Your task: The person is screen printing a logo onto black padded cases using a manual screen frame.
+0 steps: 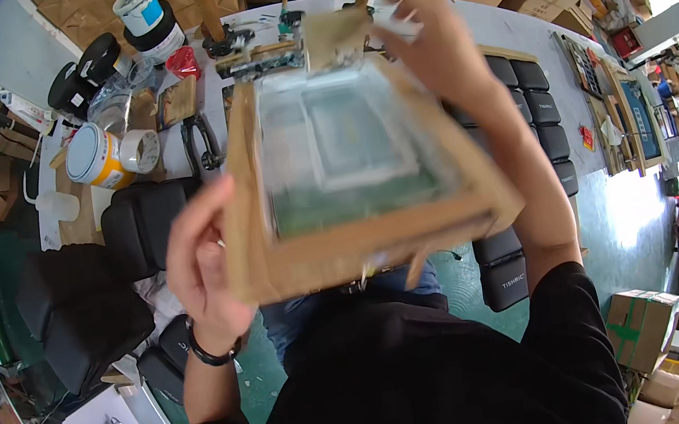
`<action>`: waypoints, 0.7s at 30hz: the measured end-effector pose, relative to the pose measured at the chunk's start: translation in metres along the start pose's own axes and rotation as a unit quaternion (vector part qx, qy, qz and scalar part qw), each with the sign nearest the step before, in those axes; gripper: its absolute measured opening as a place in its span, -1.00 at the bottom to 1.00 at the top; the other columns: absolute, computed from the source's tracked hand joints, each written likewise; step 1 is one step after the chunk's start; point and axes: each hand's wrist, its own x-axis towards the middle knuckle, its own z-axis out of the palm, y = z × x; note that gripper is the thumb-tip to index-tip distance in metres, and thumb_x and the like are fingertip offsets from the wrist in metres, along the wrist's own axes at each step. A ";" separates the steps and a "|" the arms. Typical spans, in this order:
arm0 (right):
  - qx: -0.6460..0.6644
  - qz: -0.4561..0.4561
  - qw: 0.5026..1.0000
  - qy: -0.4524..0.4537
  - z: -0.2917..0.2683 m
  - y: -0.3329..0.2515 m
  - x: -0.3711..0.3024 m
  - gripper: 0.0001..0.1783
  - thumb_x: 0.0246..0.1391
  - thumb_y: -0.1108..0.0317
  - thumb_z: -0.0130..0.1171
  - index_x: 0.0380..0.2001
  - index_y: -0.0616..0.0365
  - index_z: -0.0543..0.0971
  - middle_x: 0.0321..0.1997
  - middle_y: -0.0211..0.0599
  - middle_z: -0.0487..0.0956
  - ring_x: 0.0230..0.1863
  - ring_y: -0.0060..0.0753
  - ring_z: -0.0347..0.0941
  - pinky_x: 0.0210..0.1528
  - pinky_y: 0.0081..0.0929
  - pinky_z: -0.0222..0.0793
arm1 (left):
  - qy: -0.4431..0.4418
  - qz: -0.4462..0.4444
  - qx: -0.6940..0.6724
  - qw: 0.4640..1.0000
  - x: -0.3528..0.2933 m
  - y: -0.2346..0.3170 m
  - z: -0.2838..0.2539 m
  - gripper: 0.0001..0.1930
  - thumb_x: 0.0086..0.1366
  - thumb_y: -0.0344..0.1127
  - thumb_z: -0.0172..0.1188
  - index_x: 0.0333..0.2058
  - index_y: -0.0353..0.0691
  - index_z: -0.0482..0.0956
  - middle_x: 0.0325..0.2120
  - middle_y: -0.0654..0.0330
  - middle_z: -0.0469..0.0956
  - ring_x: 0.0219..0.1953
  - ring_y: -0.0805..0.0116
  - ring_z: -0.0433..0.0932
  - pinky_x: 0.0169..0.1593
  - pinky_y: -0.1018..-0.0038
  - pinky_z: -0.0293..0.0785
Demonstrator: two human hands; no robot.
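Two hands hold a wooden screen frame lifted above the table and tilted toward the head. The left hand is closed on the near left corner; the right hand is closed on the far right edge. The frame is judged stiff and fairly light, yet its mesh (blurred, greenish at the near side) seems fragile, so only the wooden rails should be gripped. Black cases lie beneath.

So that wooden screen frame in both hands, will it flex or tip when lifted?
The wooden frame looks stiff, with thick rails. Its mesh panel is probably fragile. The left hand grips a near corner and the right hand the far edge, so it likely stays level.
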 end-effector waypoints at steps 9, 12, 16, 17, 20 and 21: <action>0.009 0.133 0.938 -0.320 -0.018 0.012 -0.101 -0.10 0.03 0.03 0.65 0.37 0.22 0.55 0.38 -0.01 0.59 0.38 -0.05 0.55 0.51 -0.12 0.42 | -0.145 -0.098 -0.014 0.984 0.061 0.016 -0.032 -0.06 0.39 0.00 0.42 0.57 -0.35 0.22 0.34 -0.12 0.50 0.03 0.11 0.62 0.20 0.21 0.56; -0.062 -0.030 0.949 -0.309 0.019 -0.015 -0.114 0.44 -0.26 -0.15 0.72 0.63 0.13 0.21 0.59 0.05 0.30 0.59 0.16 0.24 0.65 0.12 0.14 | -0.161 -0.138 0.121 0.970 0.050 0.004 -0.055 0.09 0.22 -0.07 0.60 0.60 -0.29 0.20 0.44 -0.13 0.42 0.18 0.00 0.61 0.30 0.11 0.52; -0.104 -0.058 0.926 -0.359 0.040 -0.035 -0.105 0.55 -0.39 -0.13 0.72 0.67 0.08 0.14 0.57 0.06 0.28 0.60 0.19 0.20 0.71 0.22 -0.04 | -0.263 -0.052 0.602 0.752 0.026 -0.018 -0.094 0.37 -0.22 -0.19 0.78 0.62 -0.12 0.22 0.59 -0.08 0.22 0.51 -0.15 0.34 0.43 -0.06 0.35; -0.108 -0.050 0.923 -0.365 0.039 -0.039 -0.103 0.54 -0.39 -0.13 0.72 0.66 0.07 0.15 0.55 0.06 0.29 0.58 0.19 0.20 0.71 0.23 -0.06 | -0.274 -0.101 0.610 0.736 0.027 -0.022 -0.095 0.42 -0.30 -0.15 0.79 0.62 -0.08 0.23 0.63 -0.05 0.15 0.59 -0.16 0.17 0.48 -0.11 0.25; -0.071 -0.033 0.945 -0.319 0.017 -0.045 -0.103 0.49 -0.38 -0.10 0.71 0.64 0.06 0.19 0.47 0.14 0.33 0.53 0.24 0.25 0.67 0.26 -0.01 | -0.304 -0.127 0.610 0.721 0.035 -0.034 -0.097 0.46 -0.38 -0.06 0.80 0.62 -0.04 0.25 0.66 -0.05 0.09 0.66 -0.19 0.05 0.52 -0.16 0.15; -0.016 -0.043 0.961 -0.272 0.002 -0.047 -0.111 0.45 -0.36 -0.08 0.71 0.62 0.06 0.21 0.41 0.21 0.35 0.48 0.29 0.28 0.64 0.27 0.06 | -0.316 -0.125 0.607 0.719 0.034 -0.040 -0.100 0.46 -0.37 -0.02 0.80 0.62 -0.04 0.26 0.65 -0.08 0.09 0.64 -0.21 0.10 0.51 -0.16 0.15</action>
